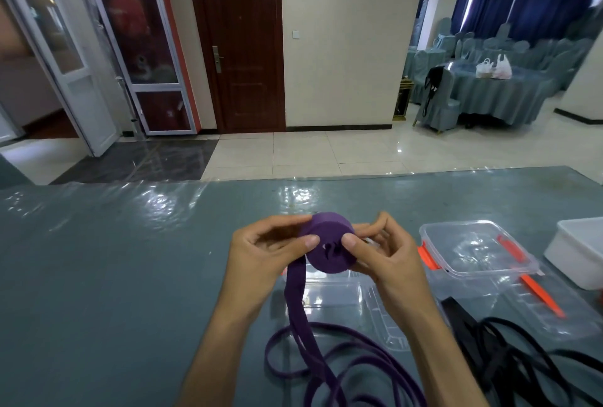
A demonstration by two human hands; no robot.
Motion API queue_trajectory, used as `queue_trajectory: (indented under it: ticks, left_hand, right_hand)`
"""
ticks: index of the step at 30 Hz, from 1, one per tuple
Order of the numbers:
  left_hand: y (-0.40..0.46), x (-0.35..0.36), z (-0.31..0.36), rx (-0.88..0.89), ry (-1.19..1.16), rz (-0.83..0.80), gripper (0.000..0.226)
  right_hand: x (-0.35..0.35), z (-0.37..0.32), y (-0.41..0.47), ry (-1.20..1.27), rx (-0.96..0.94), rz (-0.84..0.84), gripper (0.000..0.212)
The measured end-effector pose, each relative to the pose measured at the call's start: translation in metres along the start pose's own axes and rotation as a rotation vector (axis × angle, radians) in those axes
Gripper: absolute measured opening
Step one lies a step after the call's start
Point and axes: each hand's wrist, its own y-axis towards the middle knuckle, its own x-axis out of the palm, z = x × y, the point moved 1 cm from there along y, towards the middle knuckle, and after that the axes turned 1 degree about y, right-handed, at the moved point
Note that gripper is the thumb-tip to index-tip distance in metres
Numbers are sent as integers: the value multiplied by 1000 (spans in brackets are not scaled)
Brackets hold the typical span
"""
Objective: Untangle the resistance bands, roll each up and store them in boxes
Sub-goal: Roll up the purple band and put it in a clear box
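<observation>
Rolling the purple resistance band (329,243) into a coil, held up just above the table (130,259). Pinching the coil from both sides: left hand (267,253) with thumb pressed on the near face and fingers curled round the far edge, right hand (381,253) with thumb on the same face and fingers curled behind. Trailing down from the coil, the unrolled tail (303,318), lying in loose loops on the table toward the near edge. Judging the roll well started but not finished, with much slack left to wind.

Next, probably turning the coil while feeding the tail in flat and taut, keeping thumb pressure on so nothing springs loose.

Sitting just right of the hands, a clear plastic box with orange clips (476,246), apparently holding nothing. Lying under the hands, another clear container (342,292), contents not discernible. Waiting at the right, a tangled black band (509,351). Showing at the far right edge, a white tub (577,250), interior hidden.
</observation>
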Motion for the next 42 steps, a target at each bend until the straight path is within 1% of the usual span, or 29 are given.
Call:
queue_trajectory:
  ticks: [3,6,9,12,15,19,21,22,24,26,28,30,31,33,35,36,40,42]
  left_hand:
    - [-3,8,-4,-1,21,59,38]
    - [-2,16,-3,24,18,89,45]
    - [3,13,3,46,46,44,41]
    - [2,13,4,42,77,57,39]
    - [-5,17,-2,36,71,81,33]
    - [-9,8,-7,65,217,88,29]
    - [-10,5,-9,64,277,61,19]
    - [-9,5,-9,86,332,50,15]
    - [-7,6,-8,146,448,66,15]
    - [-4,8,-4,207,537,127,13]
    - [-1,8,0,273,652,221,12]
    - [2,8,4,349,754,310,24]
    - [3,8,5,378,763,314,30]
    - [6,9,7,393,688,222,35]
    - [6,10,7,338,542,120,33]
    - [6,10,8,294,457,100,32]
    - [8,15,18,171,80,125,34]
    - [11,14,21,153,13,95,35]
  right_hand:
    - [-5,-9,3,-73,-48,29,28]
    - [-1,-14,4,-64,-122,63,34]
    - [-1,-15,2,-70,-117,25,23]
    - [-3,-16,4,-98,-75,9,28]
    - [-2,-21,11,-147,-168,12,20]
    - [2,-32,25,-156,-244,7,18]
    - [6,-38,30,-187,-270,-3,17]
    - [8,-41,33,-209,-288,-13,16]
    - [13,-46,36,-224,-313,-28,15]
    - [16,-52,39,-230,-329,-38,15]
    - [19,-59,40,-248,-336,-47,16]
    - [22,-63,42,-241,-332,-54,15]
    - [23,-65,43,-224,-327,-53,15]
    - [23,-68,45,-182,-311,-40,14]
    - [21,-69,46,-165,-296,-33,14]
    - [20,-70,46,-164,-288,-39,14]
    - [21,-65,44,-159,-247,-98,12]
    - [21,-63,43,-153,-241,-116,12]
